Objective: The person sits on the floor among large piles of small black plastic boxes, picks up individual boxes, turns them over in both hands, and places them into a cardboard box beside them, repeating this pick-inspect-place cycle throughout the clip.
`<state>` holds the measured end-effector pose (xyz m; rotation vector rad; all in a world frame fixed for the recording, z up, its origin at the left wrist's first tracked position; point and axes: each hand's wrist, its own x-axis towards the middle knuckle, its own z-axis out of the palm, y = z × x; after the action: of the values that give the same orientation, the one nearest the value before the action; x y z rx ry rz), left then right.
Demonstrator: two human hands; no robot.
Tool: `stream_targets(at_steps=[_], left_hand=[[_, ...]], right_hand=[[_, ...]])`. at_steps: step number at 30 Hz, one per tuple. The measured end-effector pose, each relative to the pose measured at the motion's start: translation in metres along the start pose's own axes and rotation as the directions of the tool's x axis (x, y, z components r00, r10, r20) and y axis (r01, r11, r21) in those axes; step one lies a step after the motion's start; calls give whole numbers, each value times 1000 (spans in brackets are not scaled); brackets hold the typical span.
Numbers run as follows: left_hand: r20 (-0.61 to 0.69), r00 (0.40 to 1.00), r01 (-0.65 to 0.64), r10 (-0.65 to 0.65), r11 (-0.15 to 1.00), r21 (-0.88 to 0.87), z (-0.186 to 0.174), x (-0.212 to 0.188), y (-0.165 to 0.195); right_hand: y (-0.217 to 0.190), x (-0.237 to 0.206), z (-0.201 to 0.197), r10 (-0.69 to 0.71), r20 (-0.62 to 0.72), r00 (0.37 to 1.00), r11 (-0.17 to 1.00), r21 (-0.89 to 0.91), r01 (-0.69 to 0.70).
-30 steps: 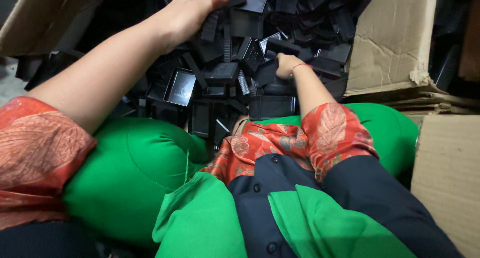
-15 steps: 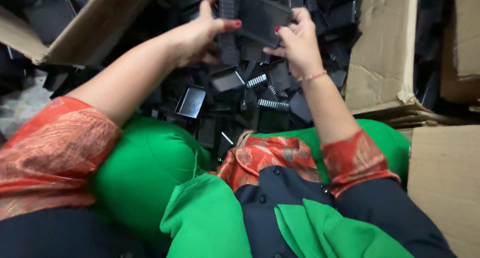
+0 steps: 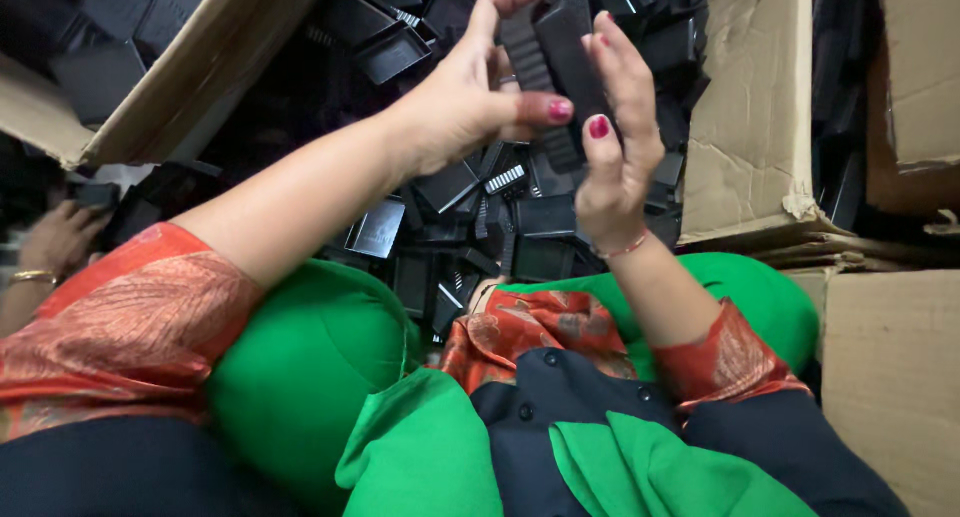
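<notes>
Head view: fitting step in hand, two black plastic parts (image 3: 555, 62) held raised over heap of black parts (image 3: 470, 207).
Left hand (image 3: 470, 102) and right hand (image 3: 615, 142) clamped on parts, palms facing, wrists lifted; pressing square judged next.
</notes>
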<state>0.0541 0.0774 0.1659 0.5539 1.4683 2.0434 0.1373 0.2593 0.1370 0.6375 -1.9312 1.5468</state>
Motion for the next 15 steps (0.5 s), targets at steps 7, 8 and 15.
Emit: stream_targets(at_steps=[7, 8, 15], left_hand=[[107, 979, -172, 176, 984, -46, 0, 7, -10], [97, 983, -152, 155, 988, -42, -2, 6, -14], [138, 905, -424, 403, 819, 386, -17, 8, -20]], right_hand=[[10, -11, 7, -109, -56, 992, 979, -178, 98], [10, -14, 9, -117, -57, 991, 976, -189, 105], [15, -23, 12, 36, -32, 999, 985, -169, -41]])
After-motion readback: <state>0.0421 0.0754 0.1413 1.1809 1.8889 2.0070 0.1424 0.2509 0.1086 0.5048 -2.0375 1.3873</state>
